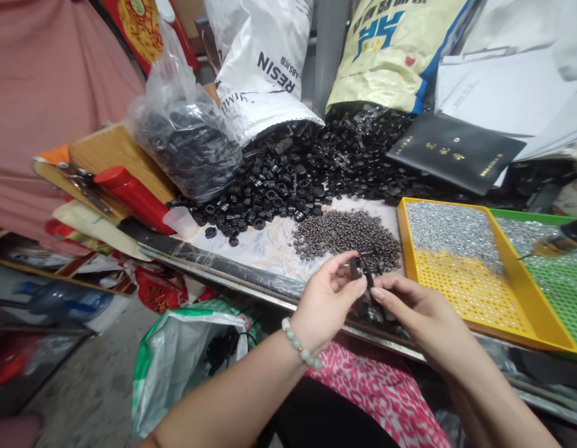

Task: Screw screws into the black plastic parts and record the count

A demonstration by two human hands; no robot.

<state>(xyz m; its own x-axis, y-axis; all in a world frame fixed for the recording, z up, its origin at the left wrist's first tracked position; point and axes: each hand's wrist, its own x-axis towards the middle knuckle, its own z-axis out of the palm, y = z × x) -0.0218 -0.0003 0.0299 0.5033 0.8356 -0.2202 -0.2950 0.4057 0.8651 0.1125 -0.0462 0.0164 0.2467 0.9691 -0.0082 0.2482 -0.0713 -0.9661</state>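
My left hand (328, 298), with a beaded bracelet on its wrist, pinches a small black plastic part (355, 269) between thumb and fingers. My right hand (421, 308) comes in from the other side, thumb and fingertips closed on a black piece (369, 283) right against it. Whether these are two pieces or one joined part, I cannot tell. Both hands are at the table's front edge, just in front of a pile of small dark metal pieces (347, 233). Black ring-shaped plastic parts (270, 193) lie heaped farther back on the left.
A yellow perforated tray (540, 317) and a green one (556, 295) hold small silvery pieces on the right. A screwdriver-like tool (554, 242) juts over the green tray. Behind stand sacks (270, 81) spilling black parts; a red bottle (132, 196) and cup (180, 222) are left.
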